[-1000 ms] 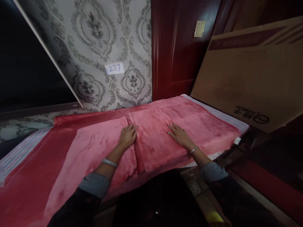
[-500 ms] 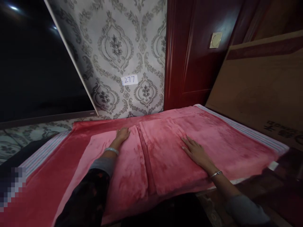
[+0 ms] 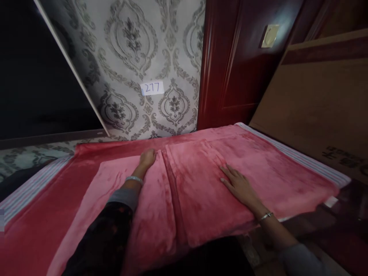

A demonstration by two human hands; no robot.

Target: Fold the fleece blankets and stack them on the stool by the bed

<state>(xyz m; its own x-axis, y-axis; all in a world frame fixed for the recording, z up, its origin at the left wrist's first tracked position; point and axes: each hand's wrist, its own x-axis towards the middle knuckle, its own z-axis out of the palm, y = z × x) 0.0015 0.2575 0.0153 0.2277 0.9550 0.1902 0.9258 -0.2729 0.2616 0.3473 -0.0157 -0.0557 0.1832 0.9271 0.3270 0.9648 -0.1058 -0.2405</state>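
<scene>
A pink plush cloth lies with two panels side by side, a narrow dark gap running between them. My left hand is at the far edge of the left panel, its fingers curled closed on the fabric; the fingertips are partly hidden. On the right panel my right hand rests flat, palm down with fingers spread. Both lie over a darker red surface with the same plush look, which shows at the left and along the back.
Striped fabric edges run along both sides of the surface. A cardboard box leans at the right, near a dark red door. A dark screen stands at the left. A paper label reading 277 is on the patterned wall.
My left hand's fingers have curled from lying flatter to closed at the panel's far edge. My right hand keeps its place on the cloth. The view has shifted slightly.
</scene>
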